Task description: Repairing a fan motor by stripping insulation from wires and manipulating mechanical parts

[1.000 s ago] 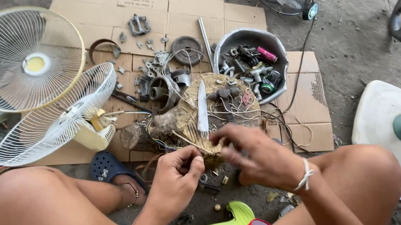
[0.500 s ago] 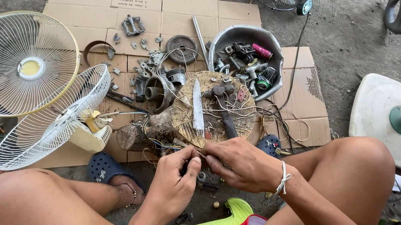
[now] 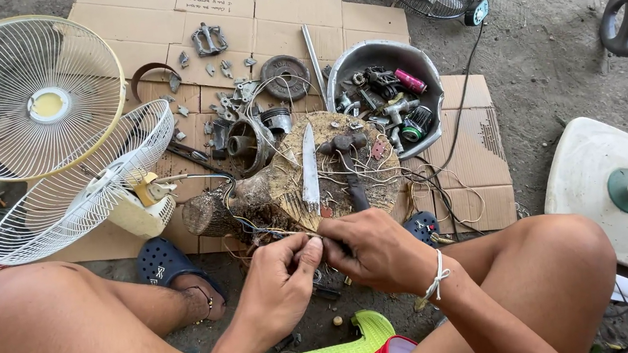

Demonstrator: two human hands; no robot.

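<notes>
Person squatting at cardboard sheet [image 3: 421, 10]. White fan guards [image 3: 25, 95] lying far left. L hand [image 3: 283, 282] reaching fwd, wrist bent, thumb & forefinger pinching thin wire [image 3: 269, 233] at near edge of wood block [image 3: 329, 175]. Knife [image 3: 309, 171] lying on block. R hand [image 3: 374, 250] curling against L, fingertips closing on same wire. Metal bowl [image 3: 345, 66] w/ parts sitting beyond; white fan base [image 3: 590, 176] far right.

two white fan guards [image 3: 25, 95], one knife [image 3: 309, 167], one metal bowl [image 3: 379, 55], two blue sandals [image 3: 170, 264], one wood block [image 3: 283, 184]
</notes>
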